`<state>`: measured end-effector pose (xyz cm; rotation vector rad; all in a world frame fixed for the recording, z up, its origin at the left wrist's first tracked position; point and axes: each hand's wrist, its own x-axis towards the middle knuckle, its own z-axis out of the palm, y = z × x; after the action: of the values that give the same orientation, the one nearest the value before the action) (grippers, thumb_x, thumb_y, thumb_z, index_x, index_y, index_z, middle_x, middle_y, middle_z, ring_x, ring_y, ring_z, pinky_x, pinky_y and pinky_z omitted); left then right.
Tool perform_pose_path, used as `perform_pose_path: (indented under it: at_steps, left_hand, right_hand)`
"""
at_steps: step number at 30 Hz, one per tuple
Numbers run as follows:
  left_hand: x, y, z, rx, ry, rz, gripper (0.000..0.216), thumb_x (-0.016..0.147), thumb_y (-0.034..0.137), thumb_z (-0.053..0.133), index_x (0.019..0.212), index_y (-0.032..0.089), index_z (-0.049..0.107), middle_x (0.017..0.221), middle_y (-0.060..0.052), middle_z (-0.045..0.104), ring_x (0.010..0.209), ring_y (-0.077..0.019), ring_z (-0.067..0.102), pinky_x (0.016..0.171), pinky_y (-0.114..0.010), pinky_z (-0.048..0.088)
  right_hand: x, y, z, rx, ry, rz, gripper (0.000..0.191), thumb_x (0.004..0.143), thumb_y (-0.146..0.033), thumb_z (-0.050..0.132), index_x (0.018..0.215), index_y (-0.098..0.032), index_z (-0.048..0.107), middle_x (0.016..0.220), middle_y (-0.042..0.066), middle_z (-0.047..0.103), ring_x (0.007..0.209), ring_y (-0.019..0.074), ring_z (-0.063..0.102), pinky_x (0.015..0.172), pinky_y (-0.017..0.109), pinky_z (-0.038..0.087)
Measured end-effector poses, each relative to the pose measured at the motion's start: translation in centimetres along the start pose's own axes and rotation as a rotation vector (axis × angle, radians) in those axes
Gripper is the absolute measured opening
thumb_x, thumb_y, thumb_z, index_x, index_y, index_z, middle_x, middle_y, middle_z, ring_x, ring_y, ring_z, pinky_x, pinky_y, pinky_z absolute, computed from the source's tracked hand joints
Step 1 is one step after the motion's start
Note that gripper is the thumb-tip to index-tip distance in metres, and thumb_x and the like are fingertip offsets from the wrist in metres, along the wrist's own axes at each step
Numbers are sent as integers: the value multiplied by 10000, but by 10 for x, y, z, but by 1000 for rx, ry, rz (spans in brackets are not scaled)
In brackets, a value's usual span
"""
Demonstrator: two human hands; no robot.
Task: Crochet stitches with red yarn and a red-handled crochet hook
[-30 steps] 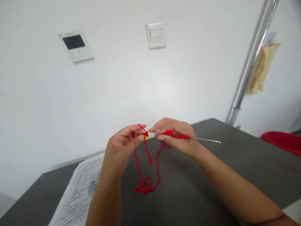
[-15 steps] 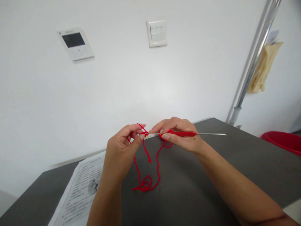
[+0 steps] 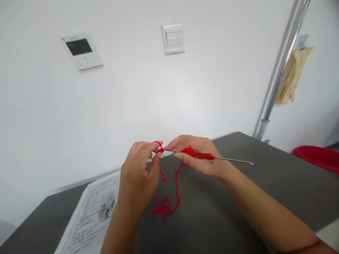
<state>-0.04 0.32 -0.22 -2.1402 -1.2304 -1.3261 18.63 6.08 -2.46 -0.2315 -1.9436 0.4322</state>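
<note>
Head view: two bare hands meet near the middle, above the far edge of a dark grey surface (image 3: pixel 225 211). The left hand (image 3: pixel 140 165) has its thumb and fingers pinched nearly closed on a small red yarn piece (image 3: pixel 160 150), mostly hidden by the fingertips, with a fleck of yellow (image 3: pixel 162 153) just beside it. A red strand loops over the left index finger, and a short tail (image 3: pixel 162 175) hangs below the thumb. The right hand (image 3: pixel 198 153) holds a red-handled hook (image 3: pixel 203 155) like a pen, thumb and fingers closed around the grip; its thin front shaft points left to the red piece, while the metal rear end sticks out past the hand to the right. Whether the front tip is inside a stitch is too small to tell. A bulkier red mass (image 3: pixel 189 150) shows behind the right fingers, partly covered. From near it, red yarn (image 3: pixel 177 190) runs down to a loose tangle (image 3: pixel 163 208) on the surface between the forearms. A printed sheet (image 3: pixel 87 211) lies at the left, partly behind the left forearm.
</note>
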Motion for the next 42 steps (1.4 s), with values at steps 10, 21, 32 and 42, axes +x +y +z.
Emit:
perform_pose_path:
  at_steps: [10, 21, 32, 42]
  left_hand:
    - [-2, 0, 20, -628, 139, -568, 254, 796, 211, 770, 1050, 206, 777, 841, -2, 758, 752, -146, 670, 720, -280, 535]
    - [2, 2, 46, -1223, 233, -864, 252, 610, 194, 864, 851, 167, 797, 800, -22, 771, 734, -127, 669, 764, -283, 533]
    - [-3, -18, 42, -414, 171, -513, 233, 819, 246, 685, 1029, 166, 750, 853, -33, 726, 773, -186, 646, 795, -347, 513]
    - [0, -32, 40, -269, 81, -369, 140, 825, 197, 631, 912, 205, 740, 852, -38, 716, 761, -200, 627, 793, -354, 504]
  right_hand:
    - [3, 24, 11, -231, 100, -419, 93, 982, -198, 620, 1071, -221, 601, 1104, 117, 701, 1049, 204, 665, 897, 359, 573]
    - [-3, 49, 24, -301, 219, -511, 223, 976, -197, 623, 1183, -276, 608, 1147, 96, 710, 1122, 228, 672, 919, 400, 585]
    - [-1, 22, 31, -392, 212, -275, 74, 987, -150, 556, 1018, -215, 571, 1061, 128, 703, 1012, 232, 662, 850, 394, 569]
    - [3, 4, 10, -55, 69, 294, 87, 929, -253, 650, 884, -189, 689, 807, 16, 732, 712, 147, 653, 647, 260, 485]
